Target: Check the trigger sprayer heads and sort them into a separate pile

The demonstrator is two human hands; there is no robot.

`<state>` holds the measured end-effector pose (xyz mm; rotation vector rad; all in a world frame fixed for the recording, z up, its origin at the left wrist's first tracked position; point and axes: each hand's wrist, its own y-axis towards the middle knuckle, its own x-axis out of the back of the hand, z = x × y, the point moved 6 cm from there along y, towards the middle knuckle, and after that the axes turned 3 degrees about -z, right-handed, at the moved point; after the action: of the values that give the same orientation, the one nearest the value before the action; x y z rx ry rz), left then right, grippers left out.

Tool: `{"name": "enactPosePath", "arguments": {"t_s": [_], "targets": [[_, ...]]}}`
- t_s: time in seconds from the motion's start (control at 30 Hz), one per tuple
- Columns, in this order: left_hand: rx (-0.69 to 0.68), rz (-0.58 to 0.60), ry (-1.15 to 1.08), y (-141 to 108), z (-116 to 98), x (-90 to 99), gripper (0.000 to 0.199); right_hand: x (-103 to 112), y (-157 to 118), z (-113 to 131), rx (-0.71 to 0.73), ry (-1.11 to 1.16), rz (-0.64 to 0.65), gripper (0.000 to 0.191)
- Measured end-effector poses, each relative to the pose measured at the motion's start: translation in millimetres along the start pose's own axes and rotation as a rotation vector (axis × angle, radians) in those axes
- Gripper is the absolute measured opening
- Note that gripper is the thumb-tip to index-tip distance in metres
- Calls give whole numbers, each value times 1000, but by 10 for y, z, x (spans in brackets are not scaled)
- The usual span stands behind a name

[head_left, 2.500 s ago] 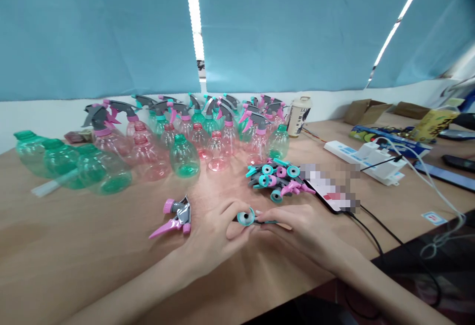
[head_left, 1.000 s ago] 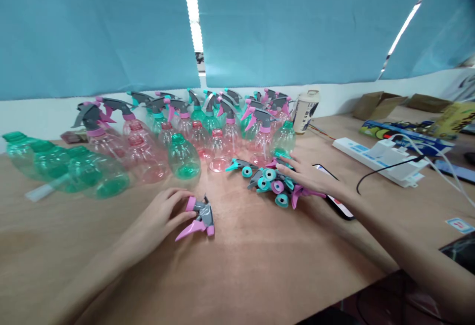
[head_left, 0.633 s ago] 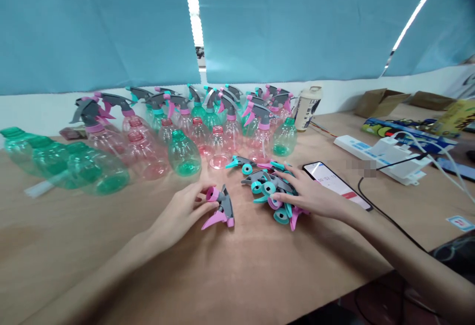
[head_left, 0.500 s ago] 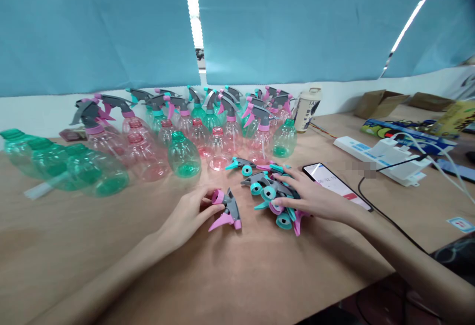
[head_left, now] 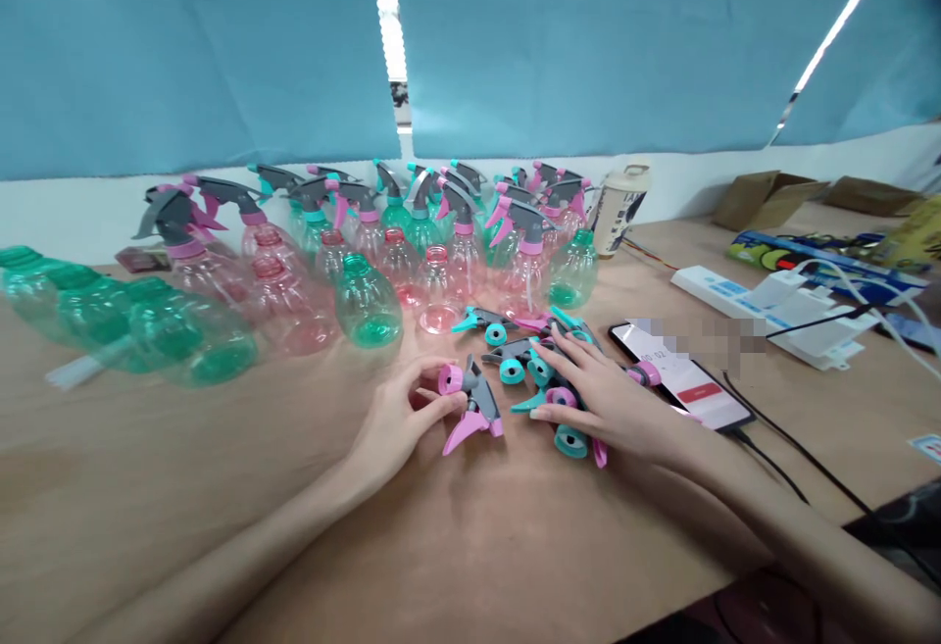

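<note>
Between the thumb and fingers of my left hand (head_left: pixel 401 419) is a pink and grey trigger spray head (head_left: pixel 476 404), its pink collar turned toward the palm. My right hand (head_left: pixel 610 394) lies spread over a pile of loose spray heads (head_left: pixel 513 368), teal and pink with grey bodies, and covers part of them. Behind the hands stand several pink and green bottles; an uncapped green bottle (head_left: pixel 368 306) and an uncapped pink bottle (head_left: pixel 437 291) are nearest. Farther back, other bottles carry spray heads, such as a pink one (head_left: pixel 527 262).
Several green bottles (head_left: pixel 198 340) lean together at the far left. Right of the pile lies a phone (head_left: pixel 680 379) with a cable. Beyond it are a white power strip (head_left: pixel 771 316), a printed cup (head_left: pixel 621 213) and a cardboard box (head_left: pixel 761 201).
My left hand has moved slightly right with the spray head, closer to the pile. My right hand has spread over the pile, and a pink-collared spray head now shows beside the phone.
</note>
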<state>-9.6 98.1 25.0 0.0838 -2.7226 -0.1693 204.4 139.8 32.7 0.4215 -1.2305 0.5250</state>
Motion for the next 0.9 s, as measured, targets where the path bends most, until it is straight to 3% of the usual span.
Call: {"name": "enactPosePath", "arguments": {"t_s": [0.1,0.23,0.33,0.43,0.5,0.63,0.9], "targets": [[-32,-18,-60,-17,-32,-25,23,36,-13,94,26,10,46,83],[-158,-73,-6,-95,-218,17,20,204,-31,450,199,64,-123,79],[-344,-148,192,-216,-442,92,20,285,-30,731,322,405,-150,58],[-530,-253,348,-373,-569,190,21,247,34,886,301,798,-59,32],[-628,-346,423,-468,-566,276,24,193,85,951,276,920,-39,23],[-736,-430,498,-546,-455,414,30,135,149,1044,223,917,-127,15],[-752,-452,483,-514,-361,447,24,140,213,1300,244,704,-145,16]]}}
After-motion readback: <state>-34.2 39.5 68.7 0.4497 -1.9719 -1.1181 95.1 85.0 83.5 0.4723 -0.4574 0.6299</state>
